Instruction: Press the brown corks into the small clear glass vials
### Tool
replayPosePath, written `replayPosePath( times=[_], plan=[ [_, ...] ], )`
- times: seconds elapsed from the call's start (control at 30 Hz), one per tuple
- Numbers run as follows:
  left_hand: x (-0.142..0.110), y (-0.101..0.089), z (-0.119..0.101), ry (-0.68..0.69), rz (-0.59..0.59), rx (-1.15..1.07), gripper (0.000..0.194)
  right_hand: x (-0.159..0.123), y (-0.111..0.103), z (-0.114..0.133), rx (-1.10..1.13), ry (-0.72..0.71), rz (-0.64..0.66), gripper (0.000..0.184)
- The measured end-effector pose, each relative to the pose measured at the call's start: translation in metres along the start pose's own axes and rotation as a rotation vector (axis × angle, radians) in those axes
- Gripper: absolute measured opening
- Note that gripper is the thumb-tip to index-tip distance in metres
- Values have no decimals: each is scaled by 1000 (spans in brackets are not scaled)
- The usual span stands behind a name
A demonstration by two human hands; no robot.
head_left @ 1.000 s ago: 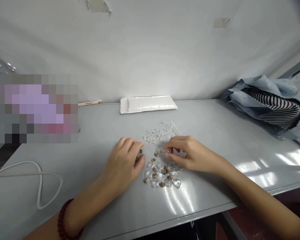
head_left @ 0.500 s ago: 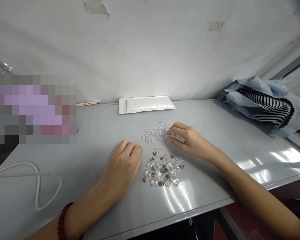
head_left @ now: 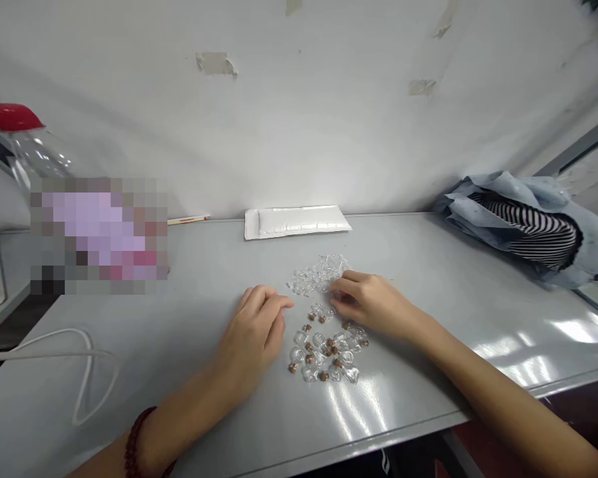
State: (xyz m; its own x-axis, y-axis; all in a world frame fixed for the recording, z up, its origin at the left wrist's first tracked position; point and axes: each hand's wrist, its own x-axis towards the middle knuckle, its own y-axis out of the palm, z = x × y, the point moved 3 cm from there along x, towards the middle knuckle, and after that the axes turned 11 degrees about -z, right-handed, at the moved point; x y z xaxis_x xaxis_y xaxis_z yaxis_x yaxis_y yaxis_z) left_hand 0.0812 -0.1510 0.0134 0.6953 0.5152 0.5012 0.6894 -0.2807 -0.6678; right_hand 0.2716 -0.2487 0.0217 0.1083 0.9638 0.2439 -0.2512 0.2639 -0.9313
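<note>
My right hand (head_left: 371,305) rests its fingertips at the near edge of a heap of small clear glass vials without corks (head_left: 319,275). Anything small between those fingers is hidden. My left hand (head_left: 253,335) lies on the grey table top (head_left: 179,332) with loosely curled fingers, holding nothing visible. It sits just left of a looser group of small glass vials with brown cork stoppers (head_left: 323,352). A dark bead bracelet (head_left: 139,441) circles my left wrist.
A white padded envelope (head_left: 296,222) lies at the back of the table against a white wall. A blue cloth bundle with a striped lining (head_left: 523,229) sits at the right. A white cable (head_left: 80,352) lies at the left, with a red-capped plastic bottle (head_left: 34,149) beyond it.
My right hand has moved from the corked vials back to the uncorked heap. A corked vial now lies nearer the heap. The whole view has shifted slightly downward.
</note>
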Motion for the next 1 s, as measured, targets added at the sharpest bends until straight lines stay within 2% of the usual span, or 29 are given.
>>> replayPosePath(
  times=[0.13,0.27,0.47,0.7,0.87,1.0],
  plan=[
    [1,-1,-2,-58,15,-77,20,0,0,1,-14,-3,6,11],
    [2,-2,-5,-46,-16,-98,15,-1,0,1,-3,-25,57,8],
    [4,-5,-6,-48,-57,-110,14,-1,-2,2,-97,-7,59,11],
    [4,-5,-8,-161,-54,-148,9,-1,2,9,-171,21,101,5],
    [5,-5,-6,-197,-64,-154,9,-1,2,10,-193,19,95,6],
    [4,-4,-5,-190,-59,-157,8,-1,-2,1,-141,70,64,9]
  ],
)
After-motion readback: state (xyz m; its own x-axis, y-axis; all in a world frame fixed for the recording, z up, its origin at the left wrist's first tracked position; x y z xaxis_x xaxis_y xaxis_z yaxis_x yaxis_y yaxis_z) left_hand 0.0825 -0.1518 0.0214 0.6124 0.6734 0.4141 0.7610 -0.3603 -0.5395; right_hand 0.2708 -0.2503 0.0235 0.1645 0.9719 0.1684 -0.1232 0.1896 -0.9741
